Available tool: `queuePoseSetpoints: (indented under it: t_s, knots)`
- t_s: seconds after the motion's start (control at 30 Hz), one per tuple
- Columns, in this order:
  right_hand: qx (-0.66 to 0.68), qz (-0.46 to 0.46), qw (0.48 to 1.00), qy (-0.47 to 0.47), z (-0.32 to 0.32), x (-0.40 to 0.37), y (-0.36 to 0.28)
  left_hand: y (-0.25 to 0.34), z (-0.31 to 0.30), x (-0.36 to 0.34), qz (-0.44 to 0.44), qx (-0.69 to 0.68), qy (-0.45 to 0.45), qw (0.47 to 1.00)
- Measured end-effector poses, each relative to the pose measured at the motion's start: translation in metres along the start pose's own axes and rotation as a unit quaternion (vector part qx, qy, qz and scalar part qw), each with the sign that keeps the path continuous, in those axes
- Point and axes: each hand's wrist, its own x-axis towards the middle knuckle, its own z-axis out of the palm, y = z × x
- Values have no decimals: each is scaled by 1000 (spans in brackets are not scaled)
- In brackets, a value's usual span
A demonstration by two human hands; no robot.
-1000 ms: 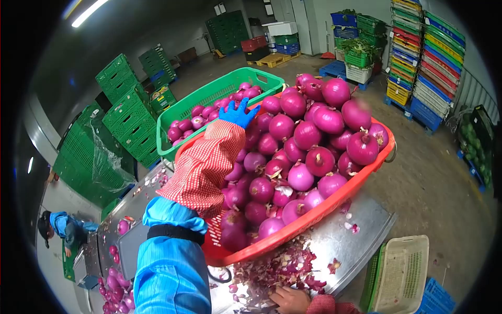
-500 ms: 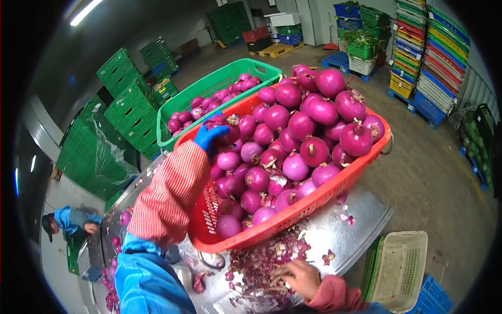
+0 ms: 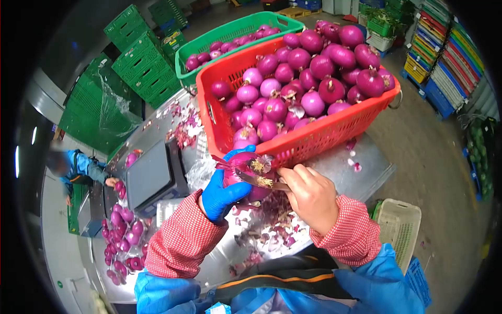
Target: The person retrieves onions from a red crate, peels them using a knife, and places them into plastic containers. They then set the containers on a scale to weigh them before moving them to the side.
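My left hand (image 3: 224, 186), in a blue glove, grips a red onion (image 3: 246, 165) just in front of the red basket (image 3: 308, 138), which is heaped with red onions (image 3: 300, 78). My bare right hand (image 3: 311, 196) holds a knife (image 3: 256, 180) whose blade lies against the onion's root end. Both hands are over the metal table (image 3: 342, 162), above a pile of onion peelings (image 3: 269, 230).
A green crate (image 3: 235, 29) of onions stands behind the red basket. A scale (image 3: 154, 175) sits on the table at left. Loose onions (image 3: 123, 238) lie lower left near another person (image 3: 83, 167). A cream basket (image 3: 400, 230) stands on the floor at right; stacked crates (image 3: 444, 57) behind.
My left hand came back from the red basket with an onion. My right hand left the peelings, rose with the knife and met the onion. The view tilted down.
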Motion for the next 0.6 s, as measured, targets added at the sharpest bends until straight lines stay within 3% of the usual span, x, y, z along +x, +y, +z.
queuePoseSetpoints:
  t_s: [0.1, 0.3, 0.37, 0.43, 0.53, 0.6]
  knots:
    - [-20, -26, 999, -16, 9, -11, -2, -21, -6, -22, -19, 35, 20, 999]
    - [-3, -49, 999, -8, 33, -36, 8, -38, 0, -48, -93, -91, -18, 991]
    - [-37, 7, 998, -49, 50, -58, 38, -43, 0, -59, -118, -135, -9, 984]
    - [-20, 88, 995, -35, 44, -74, 55, -34, -1, -59, -73, -104, -26, 992]
    - [58, 112, 991, -52, 28, -68, 24, -41, -10, -55, -100, -97, 41, 989]
    - [134, 124, 982, -39, 28, -58, 11, -52, -11, -45, -42, 7, 47, 998]
